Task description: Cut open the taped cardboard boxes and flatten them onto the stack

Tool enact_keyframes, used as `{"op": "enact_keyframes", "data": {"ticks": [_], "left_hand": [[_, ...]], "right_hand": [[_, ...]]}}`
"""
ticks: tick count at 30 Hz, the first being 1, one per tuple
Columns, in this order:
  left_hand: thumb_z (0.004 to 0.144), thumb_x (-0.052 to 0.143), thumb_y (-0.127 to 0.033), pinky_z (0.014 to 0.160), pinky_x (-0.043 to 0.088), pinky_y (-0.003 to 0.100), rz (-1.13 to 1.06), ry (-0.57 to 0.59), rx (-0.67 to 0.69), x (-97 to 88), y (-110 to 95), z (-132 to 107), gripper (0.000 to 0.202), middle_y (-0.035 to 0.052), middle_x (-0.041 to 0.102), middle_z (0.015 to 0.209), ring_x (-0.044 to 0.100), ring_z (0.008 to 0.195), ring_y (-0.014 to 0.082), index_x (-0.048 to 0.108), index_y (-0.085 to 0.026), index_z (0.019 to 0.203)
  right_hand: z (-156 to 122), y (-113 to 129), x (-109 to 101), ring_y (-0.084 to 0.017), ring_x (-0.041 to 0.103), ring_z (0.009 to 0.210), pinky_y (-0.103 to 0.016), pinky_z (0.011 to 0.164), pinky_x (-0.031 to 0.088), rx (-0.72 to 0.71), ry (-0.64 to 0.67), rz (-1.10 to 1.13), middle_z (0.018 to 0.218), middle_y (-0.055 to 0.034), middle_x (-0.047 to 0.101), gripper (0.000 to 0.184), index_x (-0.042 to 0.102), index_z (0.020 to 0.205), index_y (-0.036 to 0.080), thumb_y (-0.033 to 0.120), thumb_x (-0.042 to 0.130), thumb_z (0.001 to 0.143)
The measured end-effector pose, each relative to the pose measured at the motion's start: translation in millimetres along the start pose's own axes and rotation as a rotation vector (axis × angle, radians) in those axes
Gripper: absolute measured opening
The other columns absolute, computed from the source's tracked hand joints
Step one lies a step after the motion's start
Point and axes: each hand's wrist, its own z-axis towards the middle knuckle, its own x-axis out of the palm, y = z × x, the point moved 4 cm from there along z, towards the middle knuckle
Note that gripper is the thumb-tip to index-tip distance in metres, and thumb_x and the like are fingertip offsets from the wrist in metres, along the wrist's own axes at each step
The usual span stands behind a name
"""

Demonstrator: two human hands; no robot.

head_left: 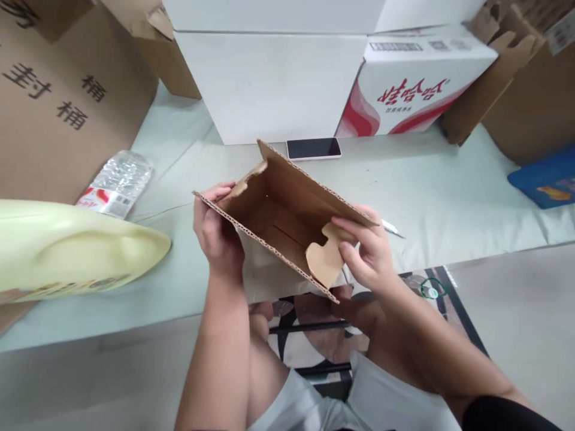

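A brown cardboard box (287,224), tilted and open toward me, is held between my two hands. My left hand (218,230) is wrapped round its left end, fingertips on the upper edge near a notched end flap (246,182). At the right end, my right hand (366,245) grips the wall, with thumb and fingers by a second notched flap (327,256) that bends inward. Two long corrugated side panels stand up along the opening. The inside shows bare cardboard with a dark slit along the bottom.
Behind the box a phone (314,148) lies on the pale cloth (417,185). White cartons (278,84) stand at the back. To the left are a plastic bottle (117,182), a pale green container (81,251) and a large carton (67,102). A thin pen-like tool (392,228) lies right.
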Motion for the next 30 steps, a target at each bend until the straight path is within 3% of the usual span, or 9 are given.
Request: {"op": "enact_keyframes", "data": {"ticks": [2,5,7,13,19,22,25,28,30], "left_hand": [[0.090,0.058,-0.043,0.109,0.045,0.039,0.039,0.009,0.163,-0.3,3.6,0.2,0.021,0.0051,0.069,0.107,0.060,0.117,0.0253,0.068,-0.026,0.083],[0.089,0.066,-0.049,0.093,0.049,0.035,0.126,0.025,0.153,0.6,17.7,2.0,0.026,0.0037,0.067,0.093,0.062,0.094,0.0208,0.070,-0.024,0.083],[0.086,0.073,-0.052,0.083,0.049,0.033,0.160,0.009,0.136,1.3,23.1,2.9,0.028,0.0007,0.064,0.090,0.060,0.083,0.0177,0.069,-0.026,0.094],[0.094,0.071,-0.043,0.122,0.035,0.040,0.359,0.170,0.304,8.0,12.3,2.4,0.032,0.0040,0.055,0.141,0.050,0.137,0.0238,0.073,-0.025,0.120],[0.100,0.056,-0.051,0.127,0.031,0.044,0.512,0.380,0.381,9.2,6.8,-1.7,0.042,0.0062,0.049,0.151,0.042,0.145,0.0295,0.079,-0.024,0.123],[0.100,0.056,-0.048,0.119,0.038,0.045,0.515,0.357,0.336,9.1,6.8,-2.1,0.037,0.0051,0.051,0.146,0.056,0.125,0.0274,0.082,-0.026,0.117],[0.096,0.064,-0.047,0.116,0.040,0.047,0.526,0.312,0.288,7.6,8.8,0.0,0.033,0.0049,0.054,0.141,0.056,0.123,0.0288,0.084,-0.025,0.110],[0.093,0.067,-0.042,0.120,0.039,0.047,0.516,0.270,0.300,3.3,9.0,4.3,0.028,0.0044,0.057,0.139,0.050,0.136,0.0310,0.085,-0.025,0.107],[0.089,0.066,-0.035,0.120,0.041,0.045,0.535,0.194,0.284,-2.3,7.6,9.0,0.028,0.0054,0.059,0.140,0.051,0.137,0.0301,0.084,-0.022,0.106]], "right_hand": [[-6.4,-5.9,-4.4,-0.030,0.062,0.133,-0.058,0.107,0.056,-0.048,-0.058,0.086,0.147,-0.0047,0.058,0.056,0.054,0.144,0.045,0.021,0.059,0.094],[-15.9,-8.6,-10.4,-0.029,0.060,0.138,-0.063,0.111,0.053,-0.120,-0.056,0.258,0.140,-0.0005,0.067,0.075,0.030,0.154,0.051,0.019,0.059,0.092],[-19.4,-7.8,-12.5,-0.031,0.056,0.143,-0.067,0.114,0.049,-0.105,0.020,0.285,0.129,-0.0025,0.073,0.075,0.029,0.157,0.045,0.025,0.060,0.091],[-18.4,-1.3,-18.9,-0.034,0.056,0.143,-0.063,0.114,0.051,-0.047,0.143,0.162,0.123,-0.0062,0.075,0.050,0.054,0.138,0.032,0.023,0.055,0.088],[-11.7,9.3,-20.8,-0.030,0.061,0.137,-0.057,0.108,0.057,-0.034,0.140,0.160,0.108,-0.0030,0.077,0.047,0.056,0.127,0.032,0.012,0.052,0.085],[-13.5,11.9,-18.5,-0.029,0.061,0.136,-0.058,0.109,0.056,-0.081,0.154,0.188,0.102,-0.0021,0.075,0.045,0.055,0.125,0.033,0.014,0.051,0.084],[-20.1,2.0,-18.8,-0.030,0.056,0.141,-0.060,0.114,0.051,-0.056,0.029,0.295,0.126,-0.0051,0.069,0.042,0.051,0.131,0.034,0.027,0.052,0.090],[-26.1,-21.1,-21.6,-0.031,0.054,0.141,-0.057,0.111,0.052,0.137,-0.159,0.345,0.144,-0.0078,0.058,0.039,0.050,0.135,0.034,0.043,0.050,0.097],[-27.9,-38.7,-20.1,-0.030,0.061,0.131,-0.053,0.104,0.055,0.355,-0.162,0.336,0.140,-0.0090,0.060,0.037,0.054,0.132,0.031,0.050,0.047,0.101]]}}
